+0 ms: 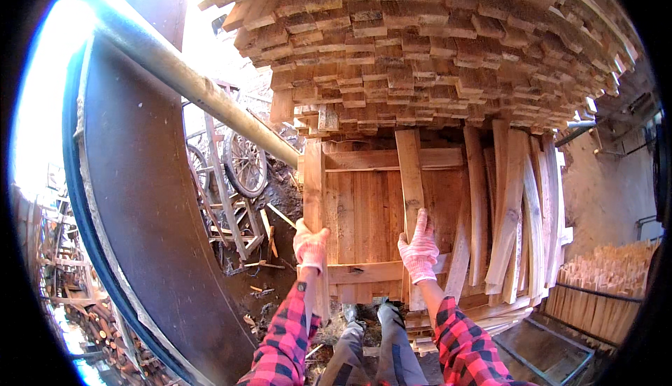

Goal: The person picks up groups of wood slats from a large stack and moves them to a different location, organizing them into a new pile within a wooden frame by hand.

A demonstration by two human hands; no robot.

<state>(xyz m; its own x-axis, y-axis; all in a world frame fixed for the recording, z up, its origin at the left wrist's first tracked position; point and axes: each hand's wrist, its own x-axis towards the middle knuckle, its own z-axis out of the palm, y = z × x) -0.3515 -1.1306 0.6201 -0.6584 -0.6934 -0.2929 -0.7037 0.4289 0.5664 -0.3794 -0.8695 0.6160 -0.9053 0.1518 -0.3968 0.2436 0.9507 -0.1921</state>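
Note:
My left hand (pixel 310 246), in a pale pink work glove, is closed round the left upright wooden plank (pixel 314 183). My right hand (pixel 419 249), gloved alike, grips the middle wooden plank (pixel 411 176), its thumb at the left edge and its fingers along the right side. Both planks run away from me over a layer of boards (pixel 360 218), across two crosswise battens, one near (pixel 364 272) and one far (pixel 360 160). The undersides of both grips are hidden.
A tall stack of planks (pixel 420 43) rises at the far side, ends toward me. Several loose planks (pixel 507 211) lean on the right. At left are a slanting pole (pixel 203 88), a brown metal panel (pixel 140 176) and a spoked wheel (pixel 246 165). Bundled sticks (pixel 602 281) stand right.

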